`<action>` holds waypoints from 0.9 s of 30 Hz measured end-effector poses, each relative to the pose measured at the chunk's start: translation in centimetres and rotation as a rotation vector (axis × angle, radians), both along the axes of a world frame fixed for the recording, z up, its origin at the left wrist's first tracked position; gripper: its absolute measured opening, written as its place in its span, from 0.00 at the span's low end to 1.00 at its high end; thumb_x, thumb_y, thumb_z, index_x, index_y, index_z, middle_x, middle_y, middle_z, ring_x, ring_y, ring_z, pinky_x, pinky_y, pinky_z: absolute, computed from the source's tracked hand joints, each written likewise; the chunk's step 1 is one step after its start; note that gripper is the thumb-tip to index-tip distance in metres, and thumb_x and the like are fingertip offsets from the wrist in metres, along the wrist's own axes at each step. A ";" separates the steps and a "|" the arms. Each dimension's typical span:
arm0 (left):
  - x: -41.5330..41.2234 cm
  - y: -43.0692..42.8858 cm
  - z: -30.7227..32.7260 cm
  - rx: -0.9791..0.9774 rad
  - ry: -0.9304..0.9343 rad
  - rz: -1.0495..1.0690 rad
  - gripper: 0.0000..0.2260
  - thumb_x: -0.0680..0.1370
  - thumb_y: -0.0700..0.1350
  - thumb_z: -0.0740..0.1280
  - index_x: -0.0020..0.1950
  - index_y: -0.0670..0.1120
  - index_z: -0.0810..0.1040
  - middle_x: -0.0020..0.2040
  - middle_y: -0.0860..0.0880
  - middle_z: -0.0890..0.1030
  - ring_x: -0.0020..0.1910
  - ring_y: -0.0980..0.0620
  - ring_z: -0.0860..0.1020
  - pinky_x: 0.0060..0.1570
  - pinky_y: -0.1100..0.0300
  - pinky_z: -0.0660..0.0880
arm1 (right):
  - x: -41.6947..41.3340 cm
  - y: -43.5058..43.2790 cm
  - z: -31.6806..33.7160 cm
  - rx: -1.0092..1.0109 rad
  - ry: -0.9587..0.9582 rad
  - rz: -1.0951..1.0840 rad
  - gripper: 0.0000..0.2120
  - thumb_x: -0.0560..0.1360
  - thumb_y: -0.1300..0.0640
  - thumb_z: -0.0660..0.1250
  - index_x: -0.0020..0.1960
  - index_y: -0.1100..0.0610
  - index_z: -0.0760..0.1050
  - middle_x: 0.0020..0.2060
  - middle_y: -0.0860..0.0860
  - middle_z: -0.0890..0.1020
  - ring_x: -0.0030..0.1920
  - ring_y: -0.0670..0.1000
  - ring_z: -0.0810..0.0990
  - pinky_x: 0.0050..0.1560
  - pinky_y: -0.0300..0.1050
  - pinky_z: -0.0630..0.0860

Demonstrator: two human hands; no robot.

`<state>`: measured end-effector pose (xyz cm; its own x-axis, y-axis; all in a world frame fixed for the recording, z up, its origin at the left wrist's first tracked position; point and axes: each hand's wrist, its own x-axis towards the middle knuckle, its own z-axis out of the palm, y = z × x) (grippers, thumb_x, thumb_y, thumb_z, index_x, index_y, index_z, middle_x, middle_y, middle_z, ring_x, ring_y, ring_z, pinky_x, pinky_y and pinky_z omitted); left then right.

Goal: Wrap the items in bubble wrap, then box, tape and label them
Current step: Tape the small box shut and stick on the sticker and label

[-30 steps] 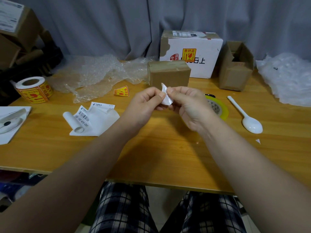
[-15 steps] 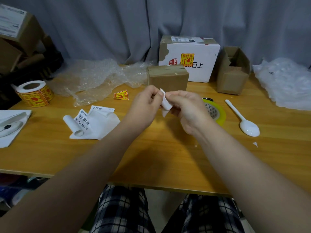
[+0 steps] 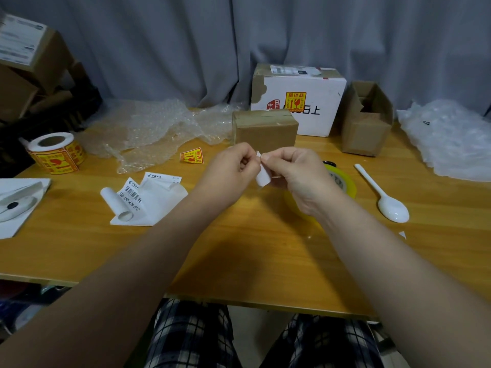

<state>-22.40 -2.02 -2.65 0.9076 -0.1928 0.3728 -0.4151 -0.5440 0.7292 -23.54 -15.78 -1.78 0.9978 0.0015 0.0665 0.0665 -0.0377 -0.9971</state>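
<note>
Our left hand [image 3: 231, 168] and right hand [image 3: 295, 176] meet over the table [image 3: 239, 261], and we pinch a small white label [image 3: 262, 177] between thumbs and curled fingertips, its lower end hanging between the two hands. Just beyond our hands stands the closed brown box [image 3: 265, 131], with a white box [image 3: 318, 102] behind it. Under our right wrist lies a yellow tape roll [image 3: 345, 184]; further right, a white spoon [image 3: 385, 200], and past it an open cardboard box [image 3: 366, 128]. Left of our left hand lie printed shipping labels [image 3: 151, 197], a loose yellow-and-red sticker [image 3: 191, 156] and crumpled bubble wrap [image 3: 148, 131].
</note>
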 end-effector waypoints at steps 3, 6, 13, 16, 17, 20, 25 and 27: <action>0.0 -0.1 -0.1 -0.085 0.035 0.000 0.09 0.79 0.41 0.63 0.39 0.44 0.74 0.34 0.48 0.73 0.30 0.56 0.66 0.31 0.60 0.64 | 0.0 0.7 -0.2 0.007 -0.004 -0.025 0.08 0.77 0.63 0.66 0.40 0.61 0.78 0.31 0.52 0.79 0.32 0.49 0.79 0.32 0.37 0.77; -0.4 -0.1 0.0 -0.199 0.076 0.010 0.10 0.79 0.41 0.62 0.37 0.46 0.72 0.33 0.46 0.71 0.32 0.54 0.67 0.33 0.59 0.65 | 0.2 1.1 -0.6 0.038 0.009 -0.066 0.09 0.78 0.62 0.65 0.39 0.59 0.77 0.28 0.48 0.78 0.32 0.47 0.77 0.34 0.38 0.74; -0.4 0.0 -0.6 -0.319 0.125 0.011 0.09 0.80 0.50 0.62 0.44 0.47 0.77 0.44 0.37 0.79 0.45 0.37 0.77 0.50 0.42 0.74 | 0.3 1.4 -0.7 0.085 -0.022 -0.108 0.06 0.78 0.61 0.65 0.43 0.59 0.78 0.39 0.54 0.81 0.38 0.47 0.78 0.36 0.36 0.75; -0.3 -0.1 -0.3 -0.214 0.115 0.002 0.09 0.79 0.50 0.63 0.43 0.46 0.76 0.37 0.48 0.77 0.37 0.51 0.73 0.42 0.55 0.72 | 0.3 1.5 -0.6 0.067 -0.028 -0.114 0.07 0.78 0.63 0.64 0.43 0.58 0.79 0.39 0.53 0.81 0.40 0.46 0.79 0.37 0.36 0.77; -0.1 -0.1 -0.3 -0.190 0.106 0.011 0.08 0.79 0.48 0.63 0.43 0.46 0.75 0.37 0.50 0.75 0.37 0.53 0.72 0.42 0.57 0.70 | 0.3 1.5 -0.5 0.088 -0.015 -0.110 0.08 0.78 0.63 0.63 0.43 0.57 0.79 0.39 0.52 0.82 0.41 0.47 0.80 0.38 0.38 0.77; 0.2 0.0 -0.1 -0.193 0.099 0.035 0.08 0.80 0.45 0.63 0.44 0.43 0.76 0.37 0.48 0.75 0.38 0.52 0.72 0.42 0.54 0.71 | 0.3 1.3 -0.3 0.172 0.013 -0.068 0.10 0.79 0.56 0.62 0.45 0.56 0.80 0.43 0.53 0.84 0.47 0.51 0.82 0.44 0.44 0.77; 0.2 -0.1 -0.1 -0.231 0.069 0.015 0.10 0.81 0.46 0.60 0.46 0.41 0.77 0.43 0.39 0.78 0.40 0.46 0.74 0.45 0.48 0.74 | 0.2 1.1 -0.5 0.030 -0.112 -0.108 0.06 0.75 0.59 0.69 0.48 0.62 0.81 0.41 0.56 0.83 0.41 0.49 0.80 0.47 0.43 0.80; 0.1 -0.3 0.0 -0.271 0.085 -0.002 0.13 0.82 0.48 0.58 0.47 0.41 0.77 0.45 0.39 0.80 0.45 0.43 0.77 0.51 0.45 0.75 | 0.3 1.1 -0.4 0.027 -0.105 -0.133 0.05 0.75 0.60 0.69 0.45 0.61 0.81 0.39 0.55 0.82 0.39 0.48 0.79 0.42 0.40 0.78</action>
<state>-22.31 -2.31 -2.61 0.9375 -0.0984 0.3339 -0.3474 -0.3234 0.8802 -23.27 -14.70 -2.18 0.9766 -0.1329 0.1689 0.1669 -0.0263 -0.9856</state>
